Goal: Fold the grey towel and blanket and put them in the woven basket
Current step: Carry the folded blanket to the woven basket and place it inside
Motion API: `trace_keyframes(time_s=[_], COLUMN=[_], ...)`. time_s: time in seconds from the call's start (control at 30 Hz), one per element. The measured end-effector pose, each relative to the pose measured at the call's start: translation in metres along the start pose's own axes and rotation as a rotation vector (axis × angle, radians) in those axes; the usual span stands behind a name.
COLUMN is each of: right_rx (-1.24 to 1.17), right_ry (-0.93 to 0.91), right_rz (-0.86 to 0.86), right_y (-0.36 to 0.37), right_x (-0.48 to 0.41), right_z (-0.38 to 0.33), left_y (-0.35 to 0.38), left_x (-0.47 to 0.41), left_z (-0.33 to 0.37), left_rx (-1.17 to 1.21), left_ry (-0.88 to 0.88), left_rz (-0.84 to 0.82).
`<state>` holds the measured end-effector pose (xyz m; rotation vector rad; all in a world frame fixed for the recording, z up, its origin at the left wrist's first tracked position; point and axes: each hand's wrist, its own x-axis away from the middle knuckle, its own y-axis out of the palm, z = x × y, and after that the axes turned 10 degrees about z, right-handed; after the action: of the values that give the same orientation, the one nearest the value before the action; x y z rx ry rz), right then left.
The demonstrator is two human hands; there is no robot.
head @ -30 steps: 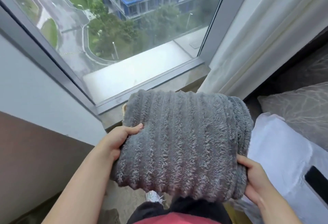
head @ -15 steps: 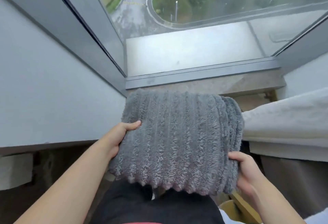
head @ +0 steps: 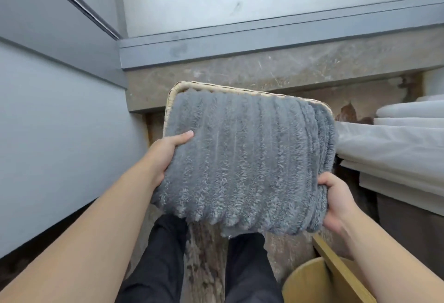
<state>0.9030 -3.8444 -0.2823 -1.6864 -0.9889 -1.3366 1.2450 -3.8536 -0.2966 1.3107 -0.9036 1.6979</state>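
Observation:
A folded grey ribbed fleece blanket [head: 242, 158] fills the middle of the head view, held flat between both hands. My left hand [head: 165, 152] grips its left edge, thumb on top. My right hand [head: 332, 203] holds its near right corner, fingers curled under the folds. Just beyond and under the blanket's far edge shows the pale rim of the woven basket [head: 182, 85], standing on the floor below the windowsill. The blanket hides the basket's inside. I cannot pick out the grey towel.
A stone windowsill [head: 276, 67] and grey window frame [head: 240, 36] run behind the basket. A grey wall [head: 60, 134] closes the left. White curtain folds [head: 396, 144] hang at right. A wooden stool [head: 319, 281] stands at the bottom right; my dark-trousered legs [head: 163, 262] are below.
The view has tipped down from the window to the floor. The blanket, still held in both hands, has come lower over the basket, whose rim now shows.

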Motion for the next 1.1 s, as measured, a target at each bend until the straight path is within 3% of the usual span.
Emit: trace_keyframes(time_s=[0.2,0.3,0.5,0.67,0.87,1.1], right_rx=[-0.004,0.035,0.064,0.122,0.168,0.290], right_ry=[-0.080,-0.059,-0.066,-0.039,-0.047,-0.207], right_rz=[0.073,0.136,0.098,0.220,0.217,0.552], right_y=[0.016,0.024,0.035,0.041,0.047,0.065], right_x=[-0.048,-0.068,-0.096,-0.142,-0.202,-0.226], right_z=[0.014,0.019,0.010,0.015,0.031,0.036], left_y=[0.005,0.012,0.033,0.037,0.046,0.041], left_x=[-0.026,-0.037,-0.081,-0.117,-0.173,-0.202], left_z=[-0.020,-0.033,-0.017,-0.042,-0.065,-0.072], left_rx=[0.111,0.145,0.177,0.184,0.075,-0.301], left_ry=[0.175,0.168,0.165,0.180,0.290,0.399], left_rz=[0.037,0.047,0.095,0.222,0.398,0.477])
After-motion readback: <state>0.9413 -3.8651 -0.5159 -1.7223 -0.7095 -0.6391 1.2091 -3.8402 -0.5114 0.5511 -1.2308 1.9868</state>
